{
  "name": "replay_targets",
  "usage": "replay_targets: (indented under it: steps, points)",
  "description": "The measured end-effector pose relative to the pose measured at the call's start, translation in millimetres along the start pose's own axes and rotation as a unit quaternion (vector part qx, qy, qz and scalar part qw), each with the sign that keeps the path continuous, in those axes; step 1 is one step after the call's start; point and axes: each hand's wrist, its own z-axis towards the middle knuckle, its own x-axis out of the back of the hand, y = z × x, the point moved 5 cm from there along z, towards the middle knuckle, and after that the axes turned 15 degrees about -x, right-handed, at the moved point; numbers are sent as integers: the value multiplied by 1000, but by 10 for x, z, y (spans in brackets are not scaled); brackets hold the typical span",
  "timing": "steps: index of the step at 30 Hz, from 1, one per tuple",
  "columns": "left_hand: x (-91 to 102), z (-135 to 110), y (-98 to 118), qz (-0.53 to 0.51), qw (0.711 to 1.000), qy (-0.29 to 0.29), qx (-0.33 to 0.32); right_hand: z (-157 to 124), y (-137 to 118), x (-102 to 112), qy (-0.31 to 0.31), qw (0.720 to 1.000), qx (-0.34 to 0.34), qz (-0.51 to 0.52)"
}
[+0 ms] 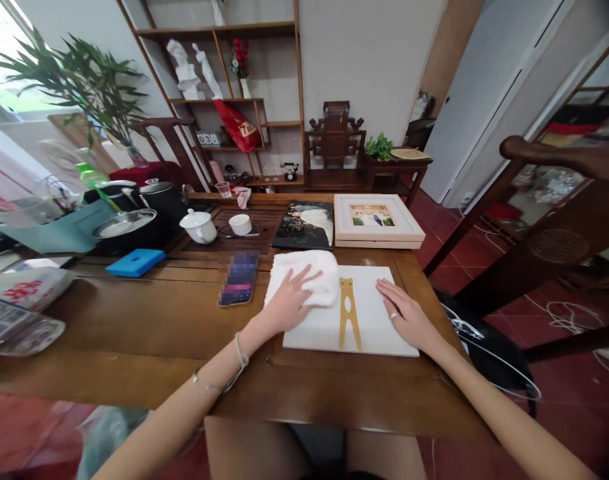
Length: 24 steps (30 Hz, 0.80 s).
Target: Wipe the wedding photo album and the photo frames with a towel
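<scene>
My left hand lies with fingers spread on a folded white cloth. The cloth covers the left back corner of a flat white board on the wooden table. On the board's right edge rests my right hand, fingers stretched out, a ring on one of them. Between the two hands a flat gold piece with two splayed legs and a small oval hole lies on the board; neither hand touches it.
Left of the board lies a phone. Behind are a dark photo panel and a white framed picture. Further left stand a lidded white cup, a small bowl, a blue block and a lidded pan. A chair stands at right.
</scene>
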Motion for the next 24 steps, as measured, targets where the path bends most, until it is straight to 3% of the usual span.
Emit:
replay_targets:
  steps: [5,7,9,11,15,19,21,24]
  points:
    - [-79,-472,791,-18,995,1,-103,-9,14,-26,4,1000,7,-5]
    - [-91,-532,959,-23,991,1,-133,-12,15,-27,6,1000,10,-4]
    - [-92,-465,942,-20,992,-5,-126,-12,14,-24,8,1000,10,-4]
    - [-92,-269,783,-11,995,-18,-97,-10,10,-19,10,1000,10,-4]
    - [-96,356,397,19,998,-29,-51,-6,1,-16,3,1000,11,-3]
    - [-105,870,268,43,998,-13,-37,3,6,-9,4,1000,4,1]
    - [-128,960,305,46,998,-12,-36,7,10,-10,2,1000,1,0]
    - [-176,869,439,52,998,-13,-35,7,17,-15,-3,1000,0,-1]
